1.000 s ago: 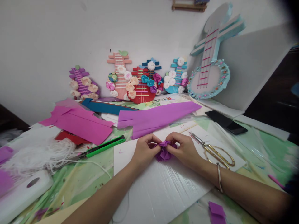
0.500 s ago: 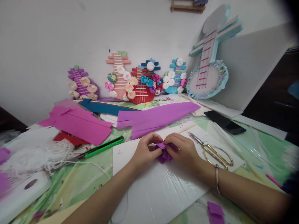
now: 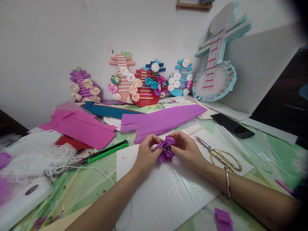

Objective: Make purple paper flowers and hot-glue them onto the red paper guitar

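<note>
The crumpled purple paper [image 3: 167, 155] sits a little higher than half a second ago, its top fold now standing up between the fingertips. It lies right between the hands, over the white board [image 3: 166, 192], its longer way slanting from upper right to lower left — neither hand is clearly nearer. The left hand [image 3: 147, 154] pinches its left edge; the right hand [image 3: 189, 150] grips its right side — thumb in front, fingertips partly hidden

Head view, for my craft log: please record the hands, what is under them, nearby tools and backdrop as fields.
Left hand: holds crumpled purple paper
Right hand: holds the same paper
Beneath: white board
Right side: gold-handled scissors, black phone
Left side: green cutter, white string
Backdrop: instrument-shaped crafts near the wall
</note>
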A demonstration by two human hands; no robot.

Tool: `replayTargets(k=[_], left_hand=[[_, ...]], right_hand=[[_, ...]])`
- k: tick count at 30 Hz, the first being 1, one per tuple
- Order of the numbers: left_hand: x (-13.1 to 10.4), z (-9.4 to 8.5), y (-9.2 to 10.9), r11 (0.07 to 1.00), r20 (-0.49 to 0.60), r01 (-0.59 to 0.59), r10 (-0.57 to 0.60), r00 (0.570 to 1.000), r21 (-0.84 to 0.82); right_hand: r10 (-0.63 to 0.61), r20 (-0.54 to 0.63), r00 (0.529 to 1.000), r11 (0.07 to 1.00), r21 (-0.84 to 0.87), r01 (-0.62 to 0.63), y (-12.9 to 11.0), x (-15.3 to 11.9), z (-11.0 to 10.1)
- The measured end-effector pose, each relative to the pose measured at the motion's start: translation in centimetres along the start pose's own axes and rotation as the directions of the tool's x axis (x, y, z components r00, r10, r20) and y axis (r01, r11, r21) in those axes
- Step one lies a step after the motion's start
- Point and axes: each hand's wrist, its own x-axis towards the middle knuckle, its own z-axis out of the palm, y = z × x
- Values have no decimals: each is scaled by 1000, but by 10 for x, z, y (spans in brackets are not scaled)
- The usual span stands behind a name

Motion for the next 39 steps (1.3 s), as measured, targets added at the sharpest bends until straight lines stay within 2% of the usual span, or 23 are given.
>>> replayTargets(k=[10, 16, 19, 27, 31, 34, 39], left_hand=[[1, -1, 6, 997, 103, 59, -53, 993, -58], [3, -3, 7, 981, 96, 142, -130, 987, -135], [3, -4, 7, 980, 138, 163, -147, 979, -112], [3, -6, 7, 986, 174, 150, -136, 975, -68], [2, -4, 6, 995, 149, 103, -99, 984, -17], [-1, -1, 5, 997, 96, 38, -45, 994, 68], [-8, 7, 7, 939, -8, -136, 146, 989, 317]], right_hand=[[120, 22, 992, 974, 190, -122, -10, 3, 0], [179, -2, 984, 973, 147, -177, -13, 3, -1], [199, 44, 979, 968, 150, -204, -14, 2, -1], [169, 58, 984, 973, 148, -176, -15, 1, 0], [123, 9, 992, 991, 53, -123, -13, 0, 0], [46, -54, 997, 991, -124, -53, -12, -3, 1], [-182, -64, 981, 868, -479, 130, -12, -10, 2]])
